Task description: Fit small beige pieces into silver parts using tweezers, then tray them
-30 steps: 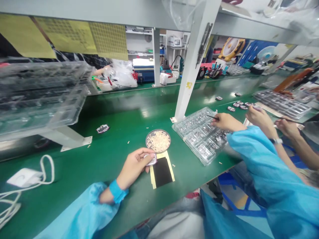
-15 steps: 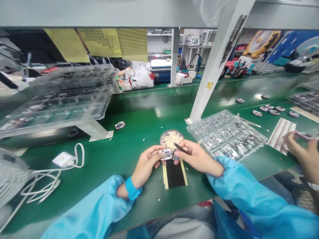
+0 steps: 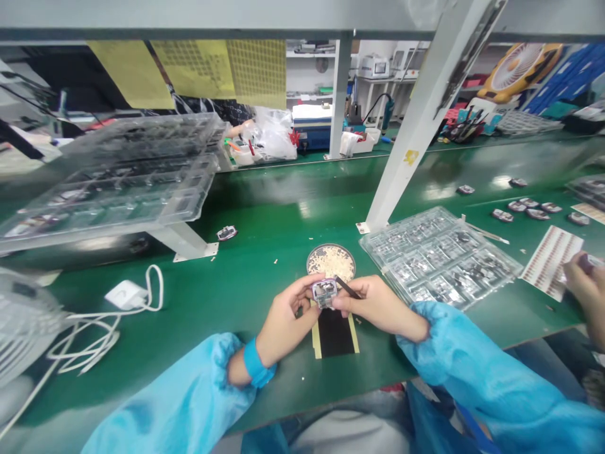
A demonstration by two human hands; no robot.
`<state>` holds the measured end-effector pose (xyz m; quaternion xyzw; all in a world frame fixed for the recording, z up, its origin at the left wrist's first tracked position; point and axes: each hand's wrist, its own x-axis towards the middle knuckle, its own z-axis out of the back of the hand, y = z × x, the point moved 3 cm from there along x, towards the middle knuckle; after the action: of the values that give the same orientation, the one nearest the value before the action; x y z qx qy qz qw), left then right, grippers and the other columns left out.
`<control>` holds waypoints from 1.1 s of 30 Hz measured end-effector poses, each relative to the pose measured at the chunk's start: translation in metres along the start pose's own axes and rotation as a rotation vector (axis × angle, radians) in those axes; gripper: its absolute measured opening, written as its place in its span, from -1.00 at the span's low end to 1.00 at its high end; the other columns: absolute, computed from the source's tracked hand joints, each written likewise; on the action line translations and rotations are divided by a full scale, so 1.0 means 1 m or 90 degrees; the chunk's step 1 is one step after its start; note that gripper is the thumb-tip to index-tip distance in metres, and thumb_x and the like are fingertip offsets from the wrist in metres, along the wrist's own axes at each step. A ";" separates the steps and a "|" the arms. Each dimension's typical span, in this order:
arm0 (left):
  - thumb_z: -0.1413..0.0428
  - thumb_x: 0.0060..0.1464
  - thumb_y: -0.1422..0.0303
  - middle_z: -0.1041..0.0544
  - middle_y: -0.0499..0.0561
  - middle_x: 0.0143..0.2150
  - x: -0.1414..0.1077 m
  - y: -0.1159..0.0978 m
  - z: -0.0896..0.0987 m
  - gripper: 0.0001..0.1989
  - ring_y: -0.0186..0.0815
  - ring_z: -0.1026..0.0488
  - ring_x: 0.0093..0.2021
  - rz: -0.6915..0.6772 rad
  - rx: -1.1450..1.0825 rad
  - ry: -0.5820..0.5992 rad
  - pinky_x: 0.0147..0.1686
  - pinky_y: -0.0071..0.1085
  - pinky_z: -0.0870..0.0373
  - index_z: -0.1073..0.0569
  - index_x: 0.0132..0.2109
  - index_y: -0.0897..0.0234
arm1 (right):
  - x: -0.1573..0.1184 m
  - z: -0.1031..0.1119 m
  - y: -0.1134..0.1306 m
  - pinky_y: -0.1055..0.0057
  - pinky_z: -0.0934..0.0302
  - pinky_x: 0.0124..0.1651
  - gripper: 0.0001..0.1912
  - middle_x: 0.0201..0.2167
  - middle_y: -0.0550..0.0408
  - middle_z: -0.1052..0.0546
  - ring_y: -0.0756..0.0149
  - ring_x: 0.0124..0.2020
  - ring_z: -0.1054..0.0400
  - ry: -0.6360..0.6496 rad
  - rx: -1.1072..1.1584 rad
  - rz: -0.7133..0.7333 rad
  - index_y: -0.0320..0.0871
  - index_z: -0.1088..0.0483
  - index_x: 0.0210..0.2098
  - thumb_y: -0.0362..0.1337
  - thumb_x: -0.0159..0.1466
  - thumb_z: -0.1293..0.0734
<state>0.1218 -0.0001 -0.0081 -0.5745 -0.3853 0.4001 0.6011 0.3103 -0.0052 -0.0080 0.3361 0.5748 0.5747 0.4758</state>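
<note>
Between thumb and fingers, my left hand (image 3: 293, 313) grips a small device housing (image 3: 324, 292) with a purplish rim and open inside. My right hand (image 3: 371, 301) holds dark tweezers (image 3: 347, 287), and its fingertips touch the housing's right edge. Directly behind both hands is a round dish (image 3: 332, 260) of small beige pieces. Under them lies a black mat (image 3: 335, 334) edged with pale yellow tape. A clear compartment tray (image 3: 442, 255) of small parts sits to the right of my right hand.
Another person's hand (image 3: 586, 287) is at the far right beside a label sheet (image 3: 552, 258). Several housings lie at the back right, one (image 3: 227, 233) at the left. A slanted white post (image 3: 401, 151) rises behind the tray. A charger (image 3: 126, 294) with cable lies left.
The housing is now raised and tilted towards the camera, with my right fingertips at its edge. The view has shifted slightly. The other person's hand has moved at the right.
</note>
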 end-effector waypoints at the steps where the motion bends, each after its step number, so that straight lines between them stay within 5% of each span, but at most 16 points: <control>1: -0.18 0.07 0.47 -0.56 0.13 -0.07 -0.001 0.000 0.000 -0.51 -0.27 -0.50 -0.16 -0.003 0.014 0.002 -0.17 -0.41 -0.43 -0.42 0.17 0.29 | 0.000 0.000 0.000 0.47 -0.24 -0.35 -0.66 -0.53 0.12 -0.57 0.38 -0.48 -0.39 -0.013 -0.009 0.003 -0.21 -0.56 -0.44 -0.02 0.18 -0.47; 7: -0.20 0.10 0.41 -0.52 0.08 -0.15 -0.005 0.003 -0.001 -0.49 -0.41 -0.34 -0.39 0.001 0.058 -0.002 -0.35 -0.48 -0.34 -0.40 0.21 0.27 | 0.001 0.000 0.001 0.48 -0.16 -0.43 -0.61 -0.57 0.14 -0.53 0.40 -0.53 -0.33 -0.066 -0.069 0.024 -0.21 -0.51 -0.50 0.02 0.20 -0.44; 21: -0.25 0.08 0.31 -0.58 -0.03 -0.35 -0.003 -0.006 0.001 -0.61 -0.38 -0.31 -0.51 -0.033 0.189 -0.078 -0.45 -0.45 -0.31 -0.57 0.07 0.21 | 0.005 0.001 0.000 0.47 -0.10 -0.47 -0.55 -0.60 0.16 -0.48 0.45 -0.58 -0.24 -0.051 -0.067 0.009 -0.20 -0.46 -0.53 0.08 0.19 -0.43; 28: -0.29 0.06 0.31 -0.62 0.14 -0.03 -0.002 0.000 -0.005 -0.57 -0.22 -0.58 -0.17 0.049 -0.102 -0.027 -0.08 -0.30 -0.53 -0.52 0.08 0.30 | 0.003 -0.008 0.002 0.41 -0.31 -0.24 -0.66 -0.32 0.12 -0.53 0.32 -0.30 -0.42 -0.131 0.028 0.099 -0.13 -0.38 -0.25 -0.08 0.14 -0.51; 33: -0.31 0.02 0.32 -0.62 0.14 -0.09 -0.002 -0.004 -0.010 -0.61 -0.30 -0.57 -0.32 0.058 -0.148 -0.045 -0.24 -0.35 -0.57 -0.53 0.01 0.32 | 0.002 -0.017 0.001 0.33 -0.35 -0.12 -0.71 -0.27 0.08 -0.58 0.25 -0.22 -0.47 -0.129 0.082 0.104 -0.12 -0.43 -0.23 -0.12 0.16 -0.50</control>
<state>0.1308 -0.0059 -0.0047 -0.6426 -0.4235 0.4000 0.4977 0.2931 -0.0088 -0.0093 0.4681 0.5304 0.5364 0.4603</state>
